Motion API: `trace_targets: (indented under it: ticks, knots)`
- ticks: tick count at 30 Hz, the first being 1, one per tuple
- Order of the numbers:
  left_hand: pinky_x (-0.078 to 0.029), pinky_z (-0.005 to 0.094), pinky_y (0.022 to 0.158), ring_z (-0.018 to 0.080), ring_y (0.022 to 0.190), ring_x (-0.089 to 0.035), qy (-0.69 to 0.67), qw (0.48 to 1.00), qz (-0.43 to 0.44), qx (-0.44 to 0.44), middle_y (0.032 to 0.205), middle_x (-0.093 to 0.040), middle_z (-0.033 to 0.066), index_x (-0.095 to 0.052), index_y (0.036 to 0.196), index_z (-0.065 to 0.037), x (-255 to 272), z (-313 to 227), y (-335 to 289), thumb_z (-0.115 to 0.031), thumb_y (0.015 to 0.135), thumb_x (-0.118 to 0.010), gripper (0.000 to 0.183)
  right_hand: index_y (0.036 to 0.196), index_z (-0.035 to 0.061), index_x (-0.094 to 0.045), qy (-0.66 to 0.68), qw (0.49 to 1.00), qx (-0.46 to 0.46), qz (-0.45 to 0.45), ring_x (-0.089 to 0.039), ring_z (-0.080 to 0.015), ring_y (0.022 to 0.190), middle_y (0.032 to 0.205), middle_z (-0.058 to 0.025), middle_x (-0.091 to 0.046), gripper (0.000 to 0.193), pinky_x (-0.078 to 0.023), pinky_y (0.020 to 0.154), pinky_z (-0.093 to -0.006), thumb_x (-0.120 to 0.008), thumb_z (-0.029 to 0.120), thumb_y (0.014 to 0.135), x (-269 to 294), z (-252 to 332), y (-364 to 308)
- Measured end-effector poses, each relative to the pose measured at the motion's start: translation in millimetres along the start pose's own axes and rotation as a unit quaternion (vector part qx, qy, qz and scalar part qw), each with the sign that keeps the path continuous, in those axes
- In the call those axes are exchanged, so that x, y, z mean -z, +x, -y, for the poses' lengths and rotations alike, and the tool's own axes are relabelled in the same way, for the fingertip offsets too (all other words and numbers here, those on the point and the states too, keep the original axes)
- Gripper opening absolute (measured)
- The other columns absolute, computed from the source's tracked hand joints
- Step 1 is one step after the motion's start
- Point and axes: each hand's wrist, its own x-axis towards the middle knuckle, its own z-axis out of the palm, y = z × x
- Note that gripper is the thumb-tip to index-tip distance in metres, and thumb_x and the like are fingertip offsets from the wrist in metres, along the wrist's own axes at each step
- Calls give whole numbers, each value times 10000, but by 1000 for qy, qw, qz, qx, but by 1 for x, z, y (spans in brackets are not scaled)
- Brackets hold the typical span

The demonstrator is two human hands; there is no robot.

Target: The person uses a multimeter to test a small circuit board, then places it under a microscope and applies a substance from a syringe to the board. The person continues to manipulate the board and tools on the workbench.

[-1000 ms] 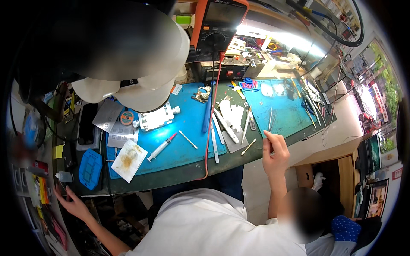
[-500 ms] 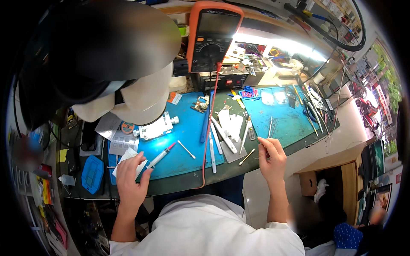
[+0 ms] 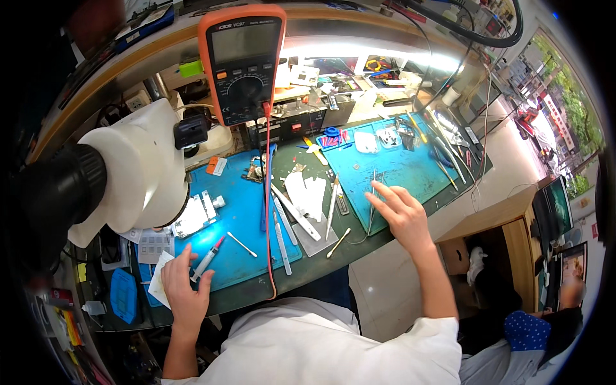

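Observation:
My left hand [image 3: 184,289] hovers at or rests on the front edge of the left blue mat [image 3: 240,221], thumb apart from the fingers, nothing visibly held. Just beside its fingertips lies a syringe [image 3: 206,260] with a pink tip, and white paper [image 3: 158,282] is partly under the hand. My right hand [image 3: 404,215] is stretched over the right blue mat [image 3: 420,186], fingers spread. Its fingertips are at a pair of thin metal tweezers [image 3: 374,183] lying there; whether they touch is unclear. Two cotton swabs [image 3: 241,244] [image 3: 339,244] lie between the hands.
A white microscope [image 3: 138,167] stands over a metal board holder [image 3: 196,215] at left. An orange multimeter [image 3: 242,67] rises at the back, its red lead [image 3: 268,212] hanging across the bench. Scalpel-like tools [image 3: 282,247] lie mid-bench. Another person [image 3: 529,333] sits at lower right.
My right hand has gone from pinched fingers near the bench edge to spread fingers over the right mat by the tweezers. My left hand stays by the syringe. The view has shifted.

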Motion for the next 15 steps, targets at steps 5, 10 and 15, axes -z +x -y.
trace_targets:
  ticks: [5, 10, 15]
  knots:
    - [-419, 427, 902, 286, 961, -571, 14, 998, -52, -8, 1099, -644, 129, -498, 1389, 20, -5, 12, -7, -129, 879, -729, 579, 1043, 93, -668, -17, 981, 188, 47, -631, -164, 1029, 1223, -28, -669, 253, -536, 741, -270, -644, 138, 794, -6, -38, 8]
    - [-427, 436, 944, 294, 1013, -563, -32, 994, -94, 45, 1121, -624, 144, -471, 1426, 20, -10, 13, -9, -51, 911, -660, 553, 992, 89, -564, 22, 991, 131, -13, -664, -198, 950, 1154, -43, -673, 181, -549, 727, -308, -619, 183, 848, -10, -52, -2]
    - [-472, 379, 912, 261, 994, -580, -2, 992, -128, -5, 1106, -610, 144, -523, 1359, 38, -8, 17, -16, -1, 960, -569, 404, 1078, 55, -568, 330, 902, -200, -192, -656, -179, 839, 1020, -53, -660, 271, -544, 737, -314, -684, 4, 838, -11, -18, -13]
